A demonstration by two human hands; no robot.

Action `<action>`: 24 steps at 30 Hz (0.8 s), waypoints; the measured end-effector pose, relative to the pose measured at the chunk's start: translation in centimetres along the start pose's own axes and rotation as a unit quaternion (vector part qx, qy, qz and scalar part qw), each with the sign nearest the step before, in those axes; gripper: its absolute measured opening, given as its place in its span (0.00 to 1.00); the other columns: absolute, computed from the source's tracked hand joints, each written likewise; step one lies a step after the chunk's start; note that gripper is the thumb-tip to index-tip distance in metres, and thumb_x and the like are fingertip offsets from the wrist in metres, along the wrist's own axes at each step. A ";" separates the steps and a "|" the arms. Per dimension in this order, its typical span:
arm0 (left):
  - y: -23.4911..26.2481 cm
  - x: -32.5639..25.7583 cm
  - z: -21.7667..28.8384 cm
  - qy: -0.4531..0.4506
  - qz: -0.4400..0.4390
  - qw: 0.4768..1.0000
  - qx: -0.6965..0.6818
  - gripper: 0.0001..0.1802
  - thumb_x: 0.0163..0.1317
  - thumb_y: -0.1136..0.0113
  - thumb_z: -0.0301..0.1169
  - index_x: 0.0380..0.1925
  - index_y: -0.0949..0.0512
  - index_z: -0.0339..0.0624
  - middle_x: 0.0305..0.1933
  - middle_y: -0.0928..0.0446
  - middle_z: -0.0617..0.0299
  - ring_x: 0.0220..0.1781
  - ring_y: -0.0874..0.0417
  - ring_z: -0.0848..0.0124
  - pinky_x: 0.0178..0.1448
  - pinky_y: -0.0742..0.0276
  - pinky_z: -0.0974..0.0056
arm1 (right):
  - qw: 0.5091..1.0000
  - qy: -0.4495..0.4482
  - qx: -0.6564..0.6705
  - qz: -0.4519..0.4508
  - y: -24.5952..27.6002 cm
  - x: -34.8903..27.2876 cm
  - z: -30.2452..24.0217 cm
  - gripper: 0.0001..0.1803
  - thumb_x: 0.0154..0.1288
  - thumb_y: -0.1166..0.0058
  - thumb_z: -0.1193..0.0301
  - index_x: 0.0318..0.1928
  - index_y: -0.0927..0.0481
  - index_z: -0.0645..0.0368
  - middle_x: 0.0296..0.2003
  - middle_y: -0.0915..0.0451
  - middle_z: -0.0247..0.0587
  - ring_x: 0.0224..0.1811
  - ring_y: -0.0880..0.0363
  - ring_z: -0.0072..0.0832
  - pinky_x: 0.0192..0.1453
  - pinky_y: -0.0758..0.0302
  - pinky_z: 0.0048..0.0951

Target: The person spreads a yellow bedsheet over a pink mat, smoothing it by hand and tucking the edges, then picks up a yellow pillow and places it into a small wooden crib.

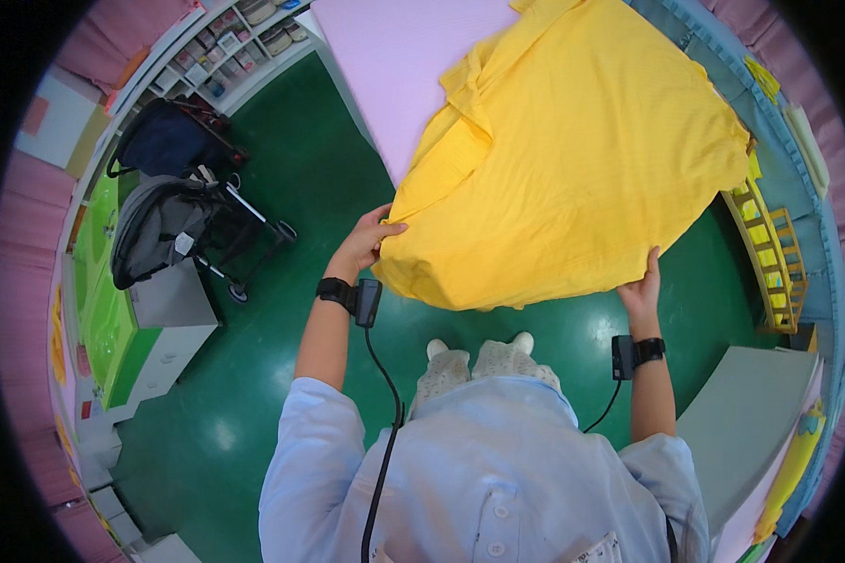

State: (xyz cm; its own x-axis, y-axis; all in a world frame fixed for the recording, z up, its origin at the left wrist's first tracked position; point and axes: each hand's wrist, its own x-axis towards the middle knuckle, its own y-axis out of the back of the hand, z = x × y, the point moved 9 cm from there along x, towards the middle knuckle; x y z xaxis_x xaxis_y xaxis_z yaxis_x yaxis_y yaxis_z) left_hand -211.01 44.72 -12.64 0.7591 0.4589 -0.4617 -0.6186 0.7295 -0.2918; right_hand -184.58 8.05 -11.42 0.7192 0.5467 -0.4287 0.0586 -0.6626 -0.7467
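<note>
A large yellow cloth [582,150] spreads over a pale pink table surface [394,70] in front of me, its near part stretched out past the surface above the floor. My left hand [368,242] pinches the near left corner, thumb on top and the other fingers partly hidden. At the near right edge, my right hand [642,289] grips the cloth, with most of its fingers tucked out of sight. Folds bunch along the cloth's left side, while its middle lies fairly smooth.
Two strollers, one grey [174,225] and one dark blue [174,141], stand at the left near a green-topped counter [127,352]. Shelves [225,56] hold small items at the far left. A wooden railed frame [770,253] and a grey-white cabinet [746,422] are on the right.
</note>
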 end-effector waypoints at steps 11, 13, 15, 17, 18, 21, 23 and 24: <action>2.1 -2.1 -0.9 -0.048 -0.047 0.975 -0.212 0.19 0.57 0.50 0.26 0.49 0.31 0.33 0.51 0.27 0.55 0.52 0.26 0.66 0.58 0.33 0.63 | 0.992 -0.054 -0.044 -0.107 -4.4 -0.8 9.4 0.26 0.59 0.50 0.69 0.58 0.38 0.59 0.56 0.34 0.42 0.59 0.37 0.39 0.63 0.40 0.43; 2.0 -2.3 -0.8 -0.045 -0.082 0.918 -0.385 0.22 0.58 0.55 0.27 0.53 0.36 0.31 0.55 0.31 0.52 0.55 0.29 0.61 0.62 0.36 0.58 | 0.992 -0.048 0.027 -0.110 -4.6 -1.0 9.4 0.26 0.58 0.50 0.69 0.57 0.37 0.59 0.56 0.34 0.43 0.59 0.37 0.40 0.62 0.40 0.43; 3.4 -2.4 -0.9 -0.055 -0.057 0.900 -0.428 0.22 0.57 0.55 0.27 0.53 0.36 0.31 0.55 0.31 0.51 0.55 0.29 0.60 0.62 0.36 0.58 | 0.992 -0.036 0.077 -0.093 -4.6 -1.7 9.6 0.26 0.56 0.49 0.65 0.56 0.35 0.58 0.55 0.33 0.44 0.57 0.36 0.42 0.61 0.39 0.44; 6.8 -3.1 -1.2 -0.091 0.006 0.879 -0.468 0.20 0.61 0.55 0.31 0.52 0.35 0.32 0.55 0.31 0.51 0.55 0.29 0.59 0.62 0.36 0.57 | 0.994 -0.054 0.076 -0.061 -3.2 -4.1 9.5 0.26 0.57 0.49 0.65 0.56 0.35 0.58 0.55 0.33 0.44 0.57 0.35 0.43 0.61 0.39 0.44; 7.2 -3.4 -1.4 -0.089 0.004 0.879 -0.468 0.20 0.61 0.55 0.31 0.52 0.35 0.32 0.55 0.31 0.51 0.55 0.29 0.59 0.62 0.36 0.57 | 0.995 -0.068 0.074 -0.030 -1.9 -4.9 9.2 0.27 0.57 0.50 0.64 0.57 0.36 0.57 0.55 0.33 0.45 0.56 0.34 0.43 0.61 0.38 0.44; 7.2 -3.3 -2.4 -0.061 -0.042 0.888 -0.454 0.21 0.66 0.56 0.39 0.52 0.35 0.35 0.55 0.31 0.51 0.56 0.29 0.59 0.59 0.33 0.54 | 0.995 -0.082 0.051 -0.016 2.6 -5.1 8.2 0.27 0.58 0.51 0.66 0.58 0.37 0.57 0.56 0.33 0.44 0.57 0.35 0.43 0.61 0.38 0.44; 11.1 -3.6 -3.8 -0.094 -0.004 0.889 -0.449 0.20 0.65 0.55 0.38 0.52 0.35 0.37 0.55 0.31 0.51 0.56 0.29 0.59 0.59 0.33 0.54 | 0.995 -0.086 0.025 -0.034 3.7 -5.7 7.9 0.27 0.58 0.51 0.67 0.58 0.37 0.58 0.56 0.33 0.44 0.57 0.35 0.43 0.61 0.38 0.44; 13.4 -3.6 -4.4 -0.117 0.038 0.886 -0.447 0.19 0.65 0.55 0.38 0.51 0.34 0.38 0.55 0.31 0.52 0.56 0.29 0.59 0.59 0.32 0.54 | 0.995 -0.084 -0.019 -0.047 3.7 -6.3 7.6 0.27 0.59 0.51 0.67 0.59 0.38 0.57 0.57 0.33 0.43 0.58 0.35 0.42 0.62 0.38 0.44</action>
State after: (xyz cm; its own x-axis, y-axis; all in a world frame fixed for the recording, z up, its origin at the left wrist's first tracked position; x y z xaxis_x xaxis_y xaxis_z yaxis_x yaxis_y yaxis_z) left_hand -222.95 50.65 -18.54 0.6647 0.6590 -0.3521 -0.5040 0.0475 -0.8624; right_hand -194.13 6.08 -15.33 0.5843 0.6822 -0.4396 0.1486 -0.6225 -0.7684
